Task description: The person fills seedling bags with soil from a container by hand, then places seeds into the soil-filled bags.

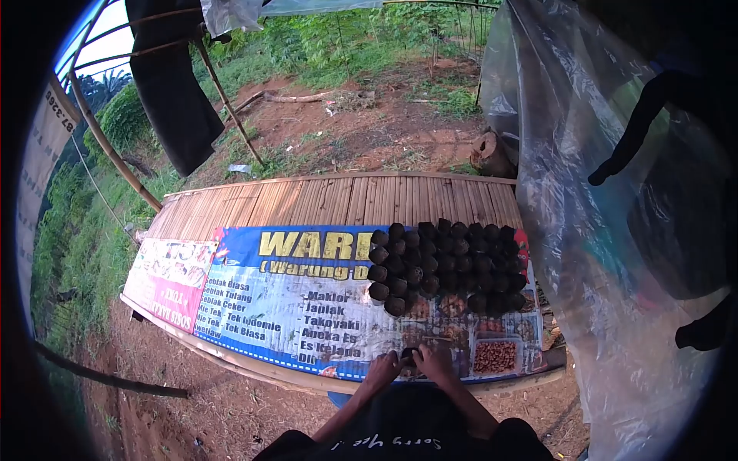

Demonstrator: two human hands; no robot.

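Observation:
My left hand and my right hand meet at the near edge of a printed banner. Between their fingertips is a small black planting bag, gripped from both sides; the fingers partly cover it. Beyond them, to the right of centre, stand several rows of similar black planting bags, packed close together with round open tops. Near my right hand sits a clear shallow box filled with reddish-brown pieces that look like seeds or nuts.
The banner with menu lettering covers the front of a bamboo-slat table. Clear plastic sheeting hangs at the right. Bamboo poles and a dark hanging cloth stand at the left. A log lies behind the table.

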